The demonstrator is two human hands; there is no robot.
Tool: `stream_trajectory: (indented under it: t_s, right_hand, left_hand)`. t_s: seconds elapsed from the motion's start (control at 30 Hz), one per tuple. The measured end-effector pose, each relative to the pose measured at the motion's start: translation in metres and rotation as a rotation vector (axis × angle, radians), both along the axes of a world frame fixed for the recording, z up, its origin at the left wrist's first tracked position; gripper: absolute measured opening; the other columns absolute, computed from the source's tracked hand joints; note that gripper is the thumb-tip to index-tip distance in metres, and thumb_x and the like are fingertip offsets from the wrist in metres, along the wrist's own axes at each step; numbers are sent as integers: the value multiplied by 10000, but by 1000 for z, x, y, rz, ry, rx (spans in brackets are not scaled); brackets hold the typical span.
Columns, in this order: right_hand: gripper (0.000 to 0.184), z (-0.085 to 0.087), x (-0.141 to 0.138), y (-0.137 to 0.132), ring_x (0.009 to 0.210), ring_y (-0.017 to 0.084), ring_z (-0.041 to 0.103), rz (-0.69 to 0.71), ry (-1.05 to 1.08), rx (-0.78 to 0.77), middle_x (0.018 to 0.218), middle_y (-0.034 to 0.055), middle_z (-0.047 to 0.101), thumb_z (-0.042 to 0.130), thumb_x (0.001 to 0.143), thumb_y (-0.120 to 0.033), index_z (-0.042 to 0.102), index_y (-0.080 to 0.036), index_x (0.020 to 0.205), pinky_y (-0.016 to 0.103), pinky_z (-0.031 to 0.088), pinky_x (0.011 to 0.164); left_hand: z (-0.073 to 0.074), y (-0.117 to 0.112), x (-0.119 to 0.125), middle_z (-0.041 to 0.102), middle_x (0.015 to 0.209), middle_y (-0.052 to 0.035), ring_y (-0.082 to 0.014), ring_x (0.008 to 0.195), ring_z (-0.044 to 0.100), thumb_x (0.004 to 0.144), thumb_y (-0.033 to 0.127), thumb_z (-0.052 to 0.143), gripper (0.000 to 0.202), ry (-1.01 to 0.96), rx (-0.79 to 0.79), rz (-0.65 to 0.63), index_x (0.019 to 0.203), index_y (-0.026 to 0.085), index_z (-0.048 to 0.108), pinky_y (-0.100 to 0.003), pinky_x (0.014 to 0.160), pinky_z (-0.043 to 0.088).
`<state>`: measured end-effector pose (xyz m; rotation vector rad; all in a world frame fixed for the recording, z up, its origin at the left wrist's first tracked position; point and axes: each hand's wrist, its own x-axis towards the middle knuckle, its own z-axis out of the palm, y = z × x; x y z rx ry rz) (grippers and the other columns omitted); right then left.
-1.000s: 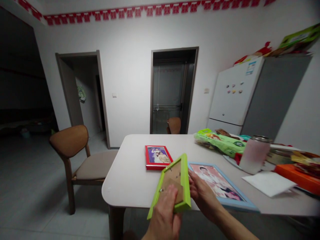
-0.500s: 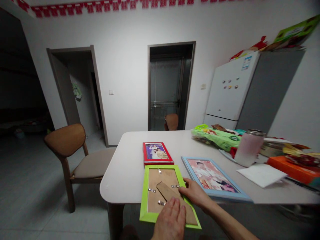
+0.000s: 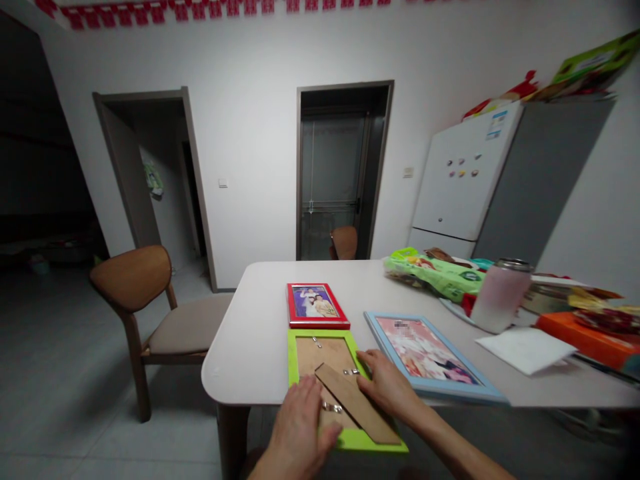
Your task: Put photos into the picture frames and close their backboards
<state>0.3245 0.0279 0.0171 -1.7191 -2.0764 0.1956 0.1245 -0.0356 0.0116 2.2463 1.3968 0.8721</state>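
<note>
A green picture frame (image 3: 294,357) lies back side up at the table's front edge, its near end jutting past the edge. Its brown backing board carries a slanted support leg (image 3: 357,403) and small metal clips. My left hand (image 3: 300,423) rests over the left side, fingers extended and together, thumb apart near the lower metal clip (image 3: 332,407). My right hand (image 3: 389,383) touches the right edge, fingers and thumb apart, thumb near the right clip (image 3: 351,371). Just beyond is a red picture frame (image 3: 341,313), face up. A light blue picture frame (image 3: 373,330), also face up, lies to the right.
On the right of the white table (image 3: 250,347) are a pink tumbler (image 3: 501,297), a white sheet (image 3: 527,350), an orange box (image 3: 585,339) and a green food bag (image 3: 433,275). A wooden chair (image 3: 133,277) stands at left. A fridge (image 3: 460,180) is behind.
My left hand has shifted left and off the support leg, its thumb spreading away. The right fingers have come up onto the frame's edge. The green frame has turned slightly and moved right.
</note>
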Motion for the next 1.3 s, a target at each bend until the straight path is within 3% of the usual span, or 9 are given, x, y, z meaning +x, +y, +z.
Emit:
stream_trajectory:
  t_s: [0.13,0.37,0.5,0.67,0.87,1.03,1.3]
  right_hand:
    - [332,6,-6,0,924,171,514,52,-42,-37,1083,94,500,409,685,-211,600,-156,951,237,349,816]
    - [287,7,-10,3,779,141,540,24,-117,-13,936,53,538,368,751,-243,638,-219,846,226,365,667]
    - [282,11,-15,5,832,174,518,22,-152,36,909,71,568,394,749,-240,624,-208,908,249,354,712]
    - [281,17,-43,24,867,176,498,67,-143,62,878,77,597,380,767,-227,633,-176,879,245,336,751]
    - [294,4,-73,48,849,197,479,-7,-155,56,884,92,568,363,772,-264,634,-175,843,275,328,690]
    - [298,-4,-74,50,868,213,450,-41,-176,62,911,84,544,353,778,-306,613,-213,888,299,305,672]
    - [280,0,-74,47,846,201,452,-23,-173,57,919,60,547,372,769,-296,608,-280,917,290,295,638]
  left_hand:
    - [5,13,-16,304,1310,-150,-235,1218,241,653,256,512,623,98,-152,181,1217,41,358,-337,1012,190]
    - [6,15,-15,253,1339,-127,-203,1239,185,661,252,467,650,168,-202,158,1245,22,296,-283,1021,157]
    - [5,14,-17,269,1331,-137,-208,1236,197,657,246,463,644,143,-190,162,1235,9,308,-298,1023,167]
    - [-2,15,-17,283,1325,-136,-208,1231,210,650,237,465,631,92,-163,169,1225,13,330,-307,1024,175]
    - [-9,18,-19,291,1325,-123,-199,1228,222,655,239,462,616,56,-136,154,1222,32,341,-300,1024,182]
    - [-5,16,-18,295,1321,-128,-201,1226,228,652,230,462,614,58,-152,164,1220,30,345,-306,1023,185]
    - [-4,16,-16,304,1318,-126,-196,1226,228,653,229,455,607,67,-142,179,1217,32,348,-296,1021,181]
